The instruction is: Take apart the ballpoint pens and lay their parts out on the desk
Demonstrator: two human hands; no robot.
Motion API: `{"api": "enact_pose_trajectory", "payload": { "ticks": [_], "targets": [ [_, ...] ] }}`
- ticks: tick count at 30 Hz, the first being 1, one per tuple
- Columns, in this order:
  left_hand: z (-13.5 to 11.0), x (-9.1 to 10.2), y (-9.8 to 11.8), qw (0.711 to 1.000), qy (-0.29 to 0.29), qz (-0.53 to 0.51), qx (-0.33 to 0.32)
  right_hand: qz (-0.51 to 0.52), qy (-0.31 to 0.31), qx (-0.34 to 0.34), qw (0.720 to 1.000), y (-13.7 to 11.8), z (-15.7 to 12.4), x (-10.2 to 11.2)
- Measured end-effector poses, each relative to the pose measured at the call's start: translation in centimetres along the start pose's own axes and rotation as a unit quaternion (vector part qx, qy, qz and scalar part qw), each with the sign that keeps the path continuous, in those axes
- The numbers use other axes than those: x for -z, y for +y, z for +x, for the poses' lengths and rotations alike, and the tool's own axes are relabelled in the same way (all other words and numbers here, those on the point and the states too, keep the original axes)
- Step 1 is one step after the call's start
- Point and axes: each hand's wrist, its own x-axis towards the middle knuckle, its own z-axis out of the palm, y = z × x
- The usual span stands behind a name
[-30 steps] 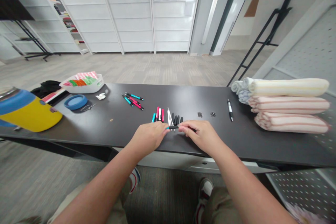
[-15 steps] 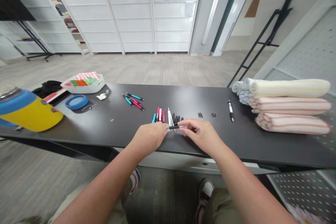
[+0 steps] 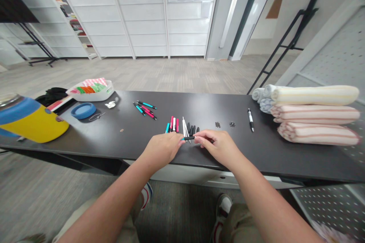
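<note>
Between my two hands, just above the desk's front part, lies a pen (image 3: 189, 138) held level, with a black grip and a bit of turquoise at its left. My left hand (image 3: 162, 149) is closed around the turquoise end. At the other end, the fingertips of my right hand (image 3: 218, 146) pinch the tip, hiding it. Right behind the pen are white refills (image 3: 184, 127) and several black grip pieces (image 3: 191, 129). Coloured pen barrels (image 3: 172, 124), turquoise, red and white, stand in a row beyond my left hand, their near ends partly covered by it.
Assembled pens (image 3: 146, 109) lie in a pile at left-centre. Small dark parts form two heaps (image 3: 218, 124) on the right, near a white-and-black pen (image 3: 250, 120). Rolled towels (image 3: 316, 114) are stacked far right; a white basket (image 3: 105, 94), blue lid (image 3: 83, 110) and yellow-blue container (image 3: 34, 119) occupy the left.
My right fingers have moved slightly left, up against the black grip. The thin pale piece seen between them and the grip earlier is now out of sight.
</note>
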Motion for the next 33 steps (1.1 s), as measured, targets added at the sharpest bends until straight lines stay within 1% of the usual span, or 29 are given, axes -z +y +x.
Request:
{"api": "enact_pose_trajectory", "payload": {
  "ticks": [6,10,15,18,20,22,24,27,30,33],
  "targets": [
    [0.1,0.0,0.0,1.000,0.000,-0.002,0.001,0.014,0.008,0.002,1.000,0.1,0.0,0.0],
    [0.1,0.0,0.0,1.000,-0.003,0.004,-0.001,-0.013,0.001,0.011,1.000,0.0,0.0,0.1],
    [0.1,-0.1,0.0,1.000,0.009,-0.003,0.011,-0.018,0.033,0.028,0.999,-0.1,0.0,0.5],
    [0.0,-0.3,-0.1,1.000,0.021,-0.003,0.011,-0.050,0.062,0.040,0.996,0.4,0.2,1.8],
    [0.0,-0.3,-0.1,1.000,0.024,-0.002,0.007,-0.098,0.095,0.037,0.990,1.1,0.1,3.3],
    [0.0,-0.3,-0.1,1.000,0.023,-0.001,0.005,-0.160,0.112,0.029,0.980,2.1,-0.1,5.0],
    [0.0,-0.3,-0.1,1.000,0.027,-0.001,0.003,-0.235,0.114,0.010,0.965,3.3,-0.6,6.8],
    [0.0,-0.2,0.0,0.999,0.042,-0.005,-0.002,-0.339,0.107,-0.071,0.932,5.0,-1.5,8.8],
    [0.1,-0.1,0.0,0.999,0.048,-0.004,-0.003,-0.362,0.111,-0.154,0.913,6.1,-2.0,9.6],
    [0.1,-0.1,0.0,0.999,0.048,-0.001,-0.002,-0.348,0.129,-0.198,0.907,6.7,-1.8,9.6]
  ]
}}
